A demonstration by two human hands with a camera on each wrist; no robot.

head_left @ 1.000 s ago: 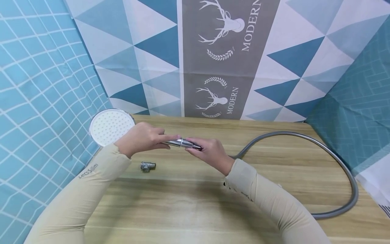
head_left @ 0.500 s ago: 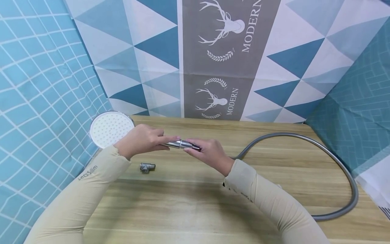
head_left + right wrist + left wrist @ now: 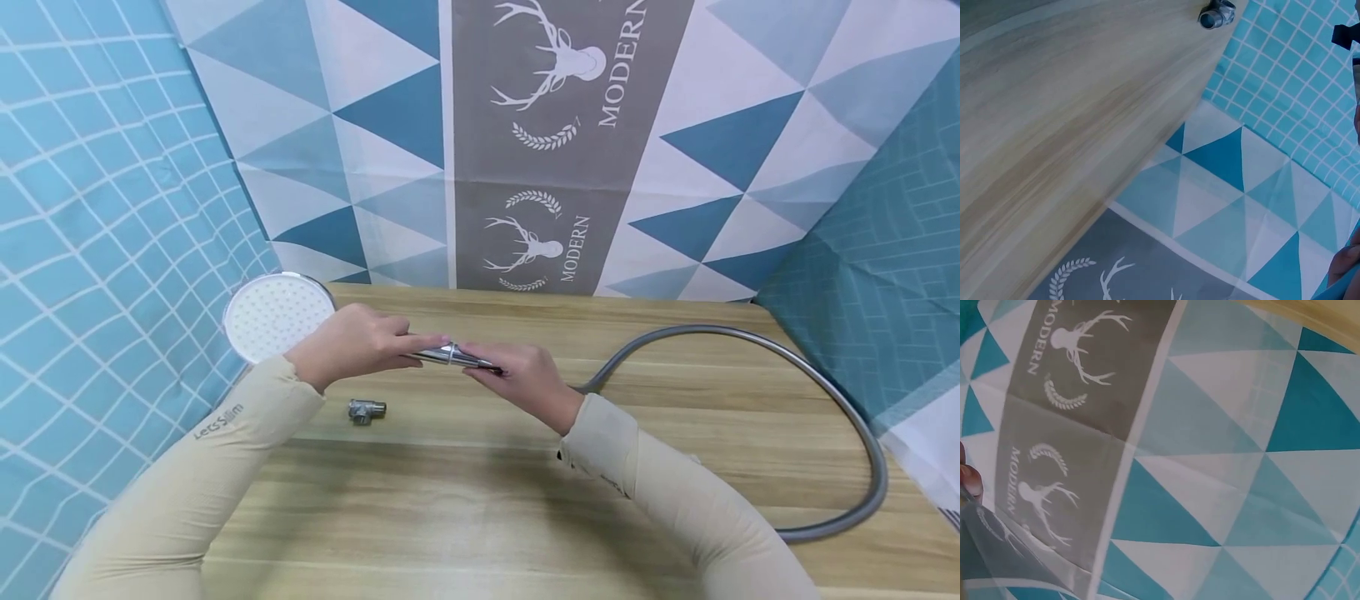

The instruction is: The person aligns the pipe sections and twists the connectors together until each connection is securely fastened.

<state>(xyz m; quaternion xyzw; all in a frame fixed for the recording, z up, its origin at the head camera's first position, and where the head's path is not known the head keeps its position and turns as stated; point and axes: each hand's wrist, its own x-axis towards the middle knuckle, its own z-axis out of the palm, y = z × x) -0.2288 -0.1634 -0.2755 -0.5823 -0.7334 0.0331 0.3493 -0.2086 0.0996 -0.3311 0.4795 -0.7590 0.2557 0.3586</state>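
A round shower head (image 3: 276,317) with a white nozzle face and chrome rim is held up at the left, above the table. My left hand (image 3: 358,343) grips its chrome handle (image 3: 431,355), the index finger stretched along it. My right hand (image 3: 527,377) pinches the end fitting of a grey shower hose (image 3: 840,400) between thumb and fingers, right where it meets the handle. Part of the handle is hidden behind the left hand. In the left wrist view a curved mirror-like surface (image 3: 997,550) fills the lower left corner, beside a fingertip (image 3: 969,481).
A small chrome T-shaped valve (image 3: 365,411) lies on the wooden table (image 3: 450,517), below the left hand. The hose loops over the table's right side. Patterned sheets with triangles and deer heads (image 3: 532,242) stand behind, and a blue tiled sheet (image 3: 97,250) at the left.
Both hands keep hold of the handle and the hose end, close to where they were. The right thumb and fingers have shifted slightly on the fitting.
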